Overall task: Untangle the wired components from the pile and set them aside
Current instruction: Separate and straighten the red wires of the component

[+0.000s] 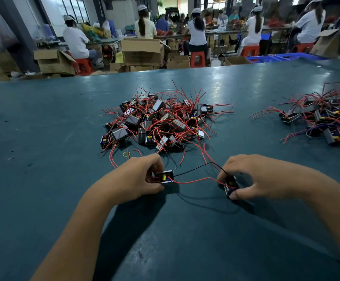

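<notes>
you've got one component in each hand, both low over the green table (53, 118) and just in front of the pile (159, 120). your left hand (138, 177) pinches a small black unit (165, 176), yellow part facing you, fingers on top and thumb underneath. your right hand (254, 175) is curled round a second unit (231, 186), thumb tip pressed to its near end. here's what matters: the two units sit side by side, apart, and their leads run straight across the gap. a red wire (193, 181) sags from the left unit over to the right one, and a black wire (193, 169) rises from the left unit, peaks near your right fingers, then drops. so the long axis of the tangle lies left to right, between your hands. whether those leads are looped round each other near the right unit or only crossed, it's too fine to tell. more red strands trail back from the right side toward the pile, so that unit may not be free of it yet. the set-aside heap (325, 116) lies well off to the right, nearer your right hand. my read: a straight sideways pull would only tighten the knot, so turning one unit through the loop looks the safer play, then right hand carries its piece over.
</notes>
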`<state>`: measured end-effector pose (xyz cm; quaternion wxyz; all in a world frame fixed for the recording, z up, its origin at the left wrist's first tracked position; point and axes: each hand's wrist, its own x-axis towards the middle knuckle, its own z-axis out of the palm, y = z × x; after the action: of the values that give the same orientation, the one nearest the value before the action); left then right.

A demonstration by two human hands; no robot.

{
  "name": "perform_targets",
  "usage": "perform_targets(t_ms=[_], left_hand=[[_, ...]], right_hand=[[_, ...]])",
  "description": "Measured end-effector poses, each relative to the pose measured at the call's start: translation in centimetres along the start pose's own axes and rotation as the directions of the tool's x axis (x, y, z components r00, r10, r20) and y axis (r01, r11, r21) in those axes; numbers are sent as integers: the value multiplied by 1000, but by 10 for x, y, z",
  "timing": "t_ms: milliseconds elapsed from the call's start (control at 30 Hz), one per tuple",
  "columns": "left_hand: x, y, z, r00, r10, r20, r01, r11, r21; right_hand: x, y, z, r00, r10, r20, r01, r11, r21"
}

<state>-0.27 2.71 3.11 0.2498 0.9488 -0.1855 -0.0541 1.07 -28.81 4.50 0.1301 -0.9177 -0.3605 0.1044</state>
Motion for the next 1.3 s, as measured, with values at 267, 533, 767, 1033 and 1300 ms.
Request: perform_targets(t_ms=[267,533,767,1033,1300], left_hand=[[4,-3,7,997,12,77,-8,999,-48],[3,1,10,994,21,108,-17,999,-35],[4,1,10,998,47,30,-45,995,-92],[7,12,16,999,-47,10,39,656,-754],[13,27,31,993,-117,-31,40,561,-827]], right_hand=[[10,11,11,996,22,-83,-25,999,-37],[12,16,16,995,22,-94,-26,999,-45],[11,15,14,994,38,-100,-40,999,-25],[11,13,12,980,76,-186,-68,996,49],[11,10,12,978,68,-199,-54,996,76]])
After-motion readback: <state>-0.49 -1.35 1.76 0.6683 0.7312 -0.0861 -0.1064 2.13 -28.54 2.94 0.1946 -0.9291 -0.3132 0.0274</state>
